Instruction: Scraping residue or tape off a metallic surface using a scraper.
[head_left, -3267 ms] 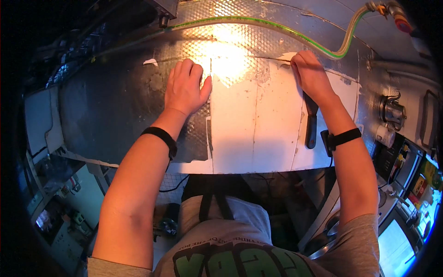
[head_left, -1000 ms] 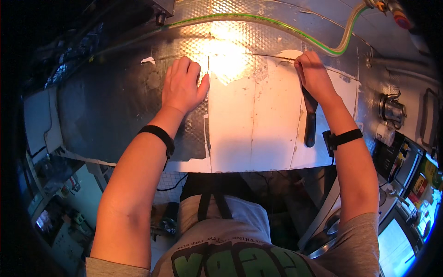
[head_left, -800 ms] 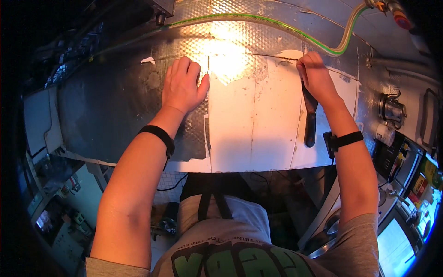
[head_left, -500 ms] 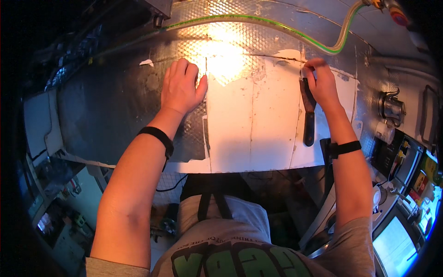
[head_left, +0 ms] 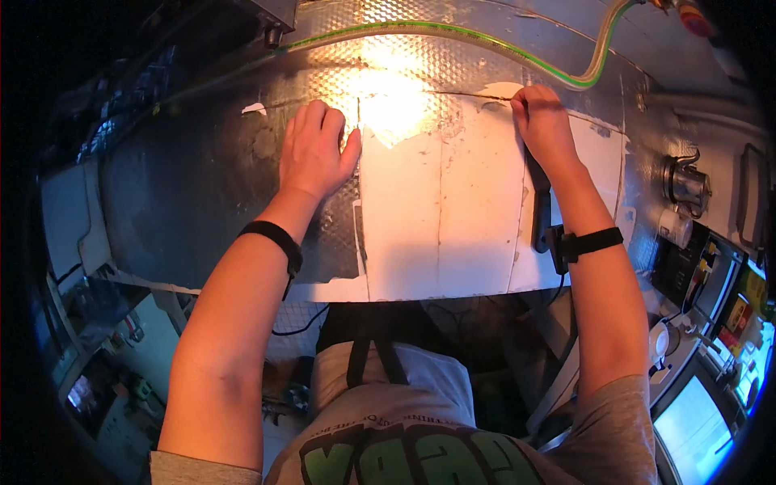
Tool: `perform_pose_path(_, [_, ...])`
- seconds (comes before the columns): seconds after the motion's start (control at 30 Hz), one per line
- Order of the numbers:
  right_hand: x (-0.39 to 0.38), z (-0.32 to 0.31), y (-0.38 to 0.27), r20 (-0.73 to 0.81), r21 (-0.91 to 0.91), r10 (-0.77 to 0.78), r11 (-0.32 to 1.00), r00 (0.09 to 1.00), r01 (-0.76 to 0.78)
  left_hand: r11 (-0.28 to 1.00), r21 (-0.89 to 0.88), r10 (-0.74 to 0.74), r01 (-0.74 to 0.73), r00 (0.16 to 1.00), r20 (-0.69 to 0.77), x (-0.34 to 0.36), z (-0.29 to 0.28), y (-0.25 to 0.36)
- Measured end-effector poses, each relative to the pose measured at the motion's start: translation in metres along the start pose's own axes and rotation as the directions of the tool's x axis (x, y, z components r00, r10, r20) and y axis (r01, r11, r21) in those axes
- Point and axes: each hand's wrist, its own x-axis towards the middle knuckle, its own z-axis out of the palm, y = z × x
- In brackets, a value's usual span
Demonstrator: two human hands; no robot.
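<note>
My left hand (head_left: 316, 149) rests on the bench top, palm down with fingers stretched out, beside the border between its dark grey part (head_left: 194, 202) and its white layer (head_left: 469, 210). The white layer has ragged edges, cracks and brown specks. My right hand (head_left: 541, 121) is at its far right, with fingertips pinched together beside a torn white flap (head_left: 503, 90). Whatever the fingertips hold is hidden. Under the right hand and wrist lies a black-handled tool (head_left: 541, 210); its far end is covered by the hand. Both wrists wear black straps.
A clear hose with a green stripe (head_left: 453, 32) curves across the far side. A small white scrap (head_left: 254, 108) lies at the far left. A metal kettle (head_left: 689, 187) and a white cup (head_left: 674, 229) stand at the right, above a lit screen (head_left: 692, 428).
My right hand has moved left and slightly farther away, and its fingers have closed into a pinch by the torn flap. The left hand stays in place.
</note>
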Motion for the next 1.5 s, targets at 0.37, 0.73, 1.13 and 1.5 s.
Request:
perform_pose_path(0.37, [-0.001, -0.008, 0.012, -0.077, 0.129, 0.194, 0.975, 0.978, -0.183, 0.999, 0.034, -0.002, 0.002, 1.000, 0.008, 0.000, -0.001, 0.000])
perform_pose_path(0.73, [-0.055, -0.048, -0.010, 0.319, 0.776, 0.541, 0.323, 0.779, -0.542, 1.000, 0.003, 0.001, -0.001, 1.000, 0.010, 0.001, 0.001, -0.001])
perform_pose_path(1.13, [-0.204, -0.124, -0.038, 0.525, 0.384, 0.567, 0.507, 0.635, -0.771, 0.998, 0.048, -0.030, 0.027, 0.998, 0.047, 0.000, 0.003, -0.002])
perform_pose_path(1.5, [-0.331, -0.134, -0.046, 0.502, 0.147, 0.572, 0.682, 0.648, -0.716, 0.995, 0.090, 0.033, -0.033, 0.999, 0.002, -0.001, 0.012, -0.007])
